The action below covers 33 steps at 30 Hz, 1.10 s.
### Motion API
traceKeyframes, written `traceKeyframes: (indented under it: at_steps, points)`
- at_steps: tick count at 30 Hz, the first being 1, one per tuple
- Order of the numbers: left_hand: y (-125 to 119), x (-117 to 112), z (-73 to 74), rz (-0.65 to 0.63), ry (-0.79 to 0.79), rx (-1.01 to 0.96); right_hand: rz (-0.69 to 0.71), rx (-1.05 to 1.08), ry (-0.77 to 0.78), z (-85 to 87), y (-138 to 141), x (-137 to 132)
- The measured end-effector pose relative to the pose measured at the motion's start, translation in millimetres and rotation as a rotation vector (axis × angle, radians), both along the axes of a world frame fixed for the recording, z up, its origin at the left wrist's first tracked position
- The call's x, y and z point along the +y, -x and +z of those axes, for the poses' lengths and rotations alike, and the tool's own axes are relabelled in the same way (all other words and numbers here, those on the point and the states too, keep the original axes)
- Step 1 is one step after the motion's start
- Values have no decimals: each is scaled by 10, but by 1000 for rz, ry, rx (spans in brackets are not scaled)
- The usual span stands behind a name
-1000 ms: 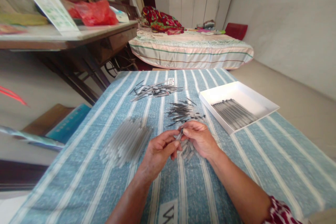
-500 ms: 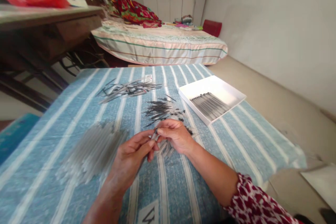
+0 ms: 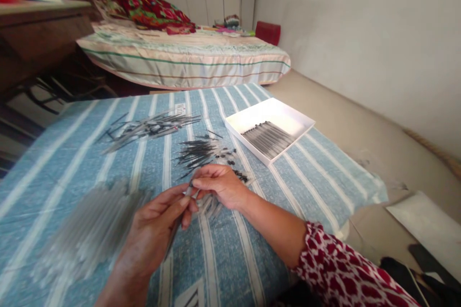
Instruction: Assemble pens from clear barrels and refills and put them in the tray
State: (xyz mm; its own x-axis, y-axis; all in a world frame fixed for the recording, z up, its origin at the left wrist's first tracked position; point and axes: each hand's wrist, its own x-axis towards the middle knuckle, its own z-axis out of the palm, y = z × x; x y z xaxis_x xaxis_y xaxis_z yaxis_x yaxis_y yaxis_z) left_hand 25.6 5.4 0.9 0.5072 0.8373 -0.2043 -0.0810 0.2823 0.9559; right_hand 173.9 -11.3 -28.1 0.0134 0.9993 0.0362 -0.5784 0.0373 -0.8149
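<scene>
My left hand [image 3: 156, 223] is closed around a slim grey pen [image 3: 172, 242], whose lower end sticks out beneath the palm. With thumb and forefinger, my right hand [image 3: 223, 186] pinches the dark top end of the same pen. Both hands meet above the table, and the fingers hide most of the pen. Just beyond them lie thin black pointed pen parts [image 3: 196, 149] and small black plugs [image 3: 230, 157]. Short clear pieces [image 3: 211, 206] lie partly under my right hand. To the left rests a large pile of translucent grey tubes [image 3: 95, 225].
An open white box [image 3: 291, 136] on the right holds a row of pens [image 3: 268, 139]. Mixed grey and black pen parts [image 3: 151, 127] are heaped at the far left of the striped tablecloth [image 3: 230, 249]. Behind stand a bed [image 3: 180, 60] and a wooden desk [image 3: 43, 26].
My view has swung to the right, so everything sits further left. Both hands keep hold of the pen, and its lower end now shows below my left hand.
</scene>
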Motion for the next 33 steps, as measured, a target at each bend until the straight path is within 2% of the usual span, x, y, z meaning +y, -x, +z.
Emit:
traceKeyframes:
  at_steps: [18, 33]
  points:
    - [8, 42, -14, -99, 43, -14, -10, -53, -50, -68, -43, 16]
    - [-4, 44, -23, -104, 25, 8, -3, -72, -38, -47, -52, -2]
